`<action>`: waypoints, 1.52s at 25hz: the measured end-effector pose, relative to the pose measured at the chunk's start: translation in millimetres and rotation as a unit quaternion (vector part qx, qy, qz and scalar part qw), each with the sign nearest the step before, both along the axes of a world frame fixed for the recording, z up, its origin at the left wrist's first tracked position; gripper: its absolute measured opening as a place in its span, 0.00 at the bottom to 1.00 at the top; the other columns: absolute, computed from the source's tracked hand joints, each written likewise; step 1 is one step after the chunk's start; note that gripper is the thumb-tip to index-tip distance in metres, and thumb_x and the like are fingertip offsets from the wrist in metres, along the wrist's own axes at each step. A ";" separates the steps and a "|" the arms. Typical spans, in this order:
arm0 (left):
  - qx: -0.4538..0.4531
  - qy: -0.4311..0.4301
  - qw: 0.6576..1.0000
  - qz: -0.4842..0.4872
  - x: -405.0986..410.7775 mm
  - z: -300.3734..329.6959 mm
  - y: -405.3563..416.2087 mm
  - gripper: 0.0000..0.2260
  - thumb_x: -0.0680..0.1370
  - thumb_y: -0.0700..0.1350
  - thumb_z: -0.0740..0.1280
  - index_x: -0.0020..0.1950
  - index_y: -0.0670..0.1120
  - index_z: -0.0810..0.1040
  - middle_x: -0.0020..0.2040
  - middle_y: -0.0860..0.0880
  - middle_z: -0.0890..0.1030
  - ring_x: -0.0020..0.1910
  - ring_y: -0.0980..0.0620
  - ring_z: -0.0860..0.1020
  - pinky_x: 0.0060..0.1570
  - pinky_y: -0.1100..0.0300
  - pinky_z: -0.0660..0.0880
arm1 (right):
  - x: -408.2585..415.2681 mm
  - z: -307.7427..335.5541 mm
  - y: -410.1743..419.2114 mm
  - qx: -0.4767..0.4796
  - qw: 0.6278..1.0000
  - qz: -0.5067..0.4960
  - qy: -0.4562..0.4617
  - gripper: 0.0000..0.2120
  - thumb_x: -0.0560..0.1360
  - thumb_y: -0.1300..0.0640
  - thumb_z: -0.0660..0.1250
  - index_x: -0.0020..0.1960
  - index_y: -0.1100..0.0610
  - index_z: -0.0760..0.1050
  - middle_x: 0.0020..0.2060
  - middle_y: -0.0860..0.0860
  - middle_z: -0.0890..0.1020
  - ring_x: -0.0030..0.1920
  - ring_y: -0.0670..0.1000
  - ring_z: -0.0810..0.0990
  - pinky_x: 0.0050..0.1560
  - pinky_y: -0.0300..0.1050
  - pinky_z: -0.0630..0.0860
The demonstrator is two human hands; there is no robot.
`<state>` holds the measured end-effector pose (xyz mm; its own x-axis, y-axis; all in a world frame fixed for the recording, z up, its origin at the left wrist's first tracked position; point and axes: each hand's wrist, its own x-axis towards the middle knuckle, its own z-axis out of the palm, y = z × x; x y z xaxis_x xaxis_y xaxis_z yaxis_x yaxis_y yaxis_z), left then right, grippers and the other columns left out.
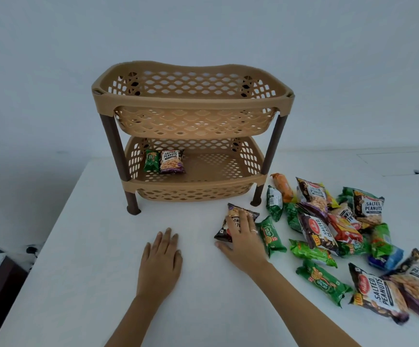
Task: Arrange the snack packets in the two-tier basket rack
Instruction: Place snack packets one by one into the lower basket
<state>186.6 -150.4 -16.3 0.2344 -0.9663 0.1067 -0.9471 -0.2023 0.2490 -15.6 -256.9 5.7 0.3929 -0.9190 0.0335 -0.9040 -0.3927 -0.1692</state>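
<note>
My right hand point(243, 236) grips dark peanut packet point(224, 230) on white table point(78, 271); left hand point(161, 261) flat, fingers straight, holding nothing.

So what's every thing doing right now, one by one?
Top basket: empty, as far as shows.
Bottom basket: holds two packets.
Salted peanuts packet: leaning in bottom basket.
Green packet: beside it, touching.
Dark packet: on table, under right hand.
Right hand: gripping dark packet.
Left hand: flat on table.
Packet pile: loose on table.
</note>
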 end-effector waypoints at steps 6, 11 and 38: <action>-0.081 0.023 0.996 0.014 0.0 16.9 -3.6 0.27 0.75 0.45 0.64 0.73 0.40 0.65 0.75 0.39 0.63 0.73 0.38 0.64 0.68 0.45 0.64 | 1.7 33.3 13.3 -0.068 0.975 0.086 -0.192 0.24 0.68 0.54 0.68 0.63 0.55 0.74 0.62 0.53 0.77 0.56 0.57 0.78 0.50 0.44 0.76; -0.183 -0.041 0.982 0.008 19.3 66.3 -57.2 0.30 0.75 0.49 0.63 0.74 0.40 0.62 0.76 0.39 0.62 0.76 0.41 0.58 0.71 0.44 0.57 | 39.2 84.7 -18.1 -0.146 0.927 0.175 -0.297 0.31 0.68 0.49 0.66 0.68 0.58 0.67 0.62 0.55 0.77 0.60 0.54 0.76 0.54 0.41 0.74; -0.178 -0.108 0.978 -0.018 32.2 57.5 -96.2 0.30 0.70 0.44 0.68 0.72 0.40 0.67 0.69 0.41 0.73 0.72 0.42 0.66 0.72 0.43 0.56 | 150.1 90.0 -194.6 0.119 0.979 0.143 0.079 0.39 0.77 0.49 0.58 0.78 0.55 0.36 0.78 0.53 0.39 0.77 0.54 0.38 0.75 0.57 0.43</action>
<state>218.7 -246.5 41.2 0.1354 -0.8658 0.4816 -0.9904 -0.1045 0.0906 134.5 -451.5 95.7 0.6188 -0.7446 -0.2503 -0.7847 -0.6003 -0.1544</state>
